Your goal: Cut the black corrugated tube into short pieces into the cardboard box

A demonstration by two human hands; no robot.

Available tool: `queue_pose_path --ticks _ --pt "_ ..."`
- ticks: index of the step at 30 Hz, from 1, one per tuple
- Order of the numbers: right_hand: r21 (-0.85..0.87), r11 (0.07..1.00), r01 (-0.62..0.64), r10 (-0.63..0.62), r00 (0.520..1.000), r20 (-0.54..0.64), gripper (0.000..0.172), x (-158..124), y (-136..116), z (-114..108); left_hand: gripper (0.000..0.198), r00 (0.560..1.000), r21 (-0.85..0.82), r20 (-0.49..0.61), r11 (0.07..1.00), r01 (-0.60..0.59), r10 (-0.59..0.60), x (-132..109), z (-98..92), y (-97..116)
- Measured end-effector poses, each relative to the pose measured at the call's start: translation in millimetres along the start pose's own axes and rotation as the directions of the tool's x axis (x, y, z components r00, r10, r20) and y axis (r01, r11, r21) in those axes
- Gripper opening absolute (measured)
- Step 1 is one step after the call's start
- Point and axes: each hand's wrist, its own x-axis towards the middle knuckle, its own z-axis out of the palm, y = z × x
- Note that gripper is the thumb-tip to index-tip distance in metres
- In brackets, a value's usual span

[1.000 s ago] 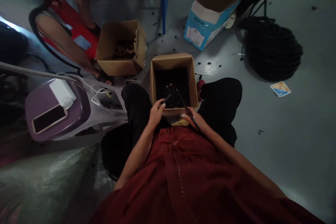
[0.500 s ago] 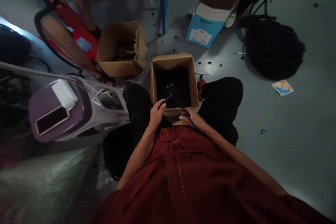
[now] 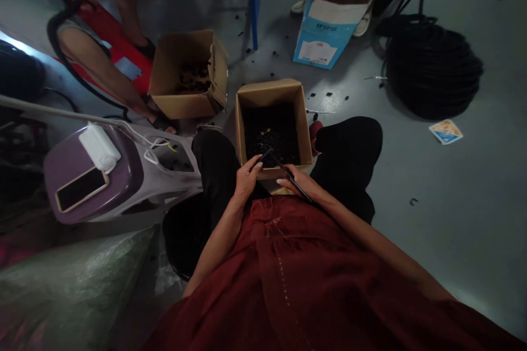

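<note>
Your cardboard box [image 3: 272,93] stands between your knees, holding dark scraps [image 3: 272,131]. Forearms angled in over its near rim, your left hand [image 3: 248,178] pinches a short black piece [image 3: 265,156]; your right hand [image 3: 297,181] grips a thin black rod [image 3: 291,179].

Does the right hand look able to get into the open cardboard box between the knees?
Probably yes: the right hand sits at the near rim of the cardboard box, open-topped, with nothing in between.

Dim light, pale glare on grey floor [image 3: 436,230] near corners, strong fisheye bending at edges.
</note>
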Motion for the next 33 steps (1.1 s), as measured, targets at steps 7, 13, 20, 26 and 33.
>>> queue_pose_path --ticks 7,13,20,26,33 --pt "-0.007 1.0 0.018 -0.017 1.0 0.022 0.07 3 -2 -4 0.034 0.99 0.093 0.08 0.988 -0.125 0.118 2 1.1 -2" --pt "-0.031 0.997 0.072 -0.074 0.996 -0.058 0.047 5 5 5 0.033 0.987 0.122 0.098 0.983 -0.14 0.129 1 1.0 -2" --pt "-0.096 0.992 0.082 -0.09 0.993 -0.08 0.03 10 18 11 0.034 0.988 0.089 0.114 0.989 -0.115 0.104 4 5.4 -4" --pt "-0.103 0.992 0.079 -0.087 0.993 -0.076 0.025 15 24 12 0.034 0.993 0.088 0.103 0.994 -0.062 0.053 6 8.5 -7" --pt "-0.114 0.991 0.072 -0.082 0.993 -0.081 0.021 19 28 15 0.033 0.996 0.075 0.089 0.996 -0.038 0.031 12 13.3 -18"
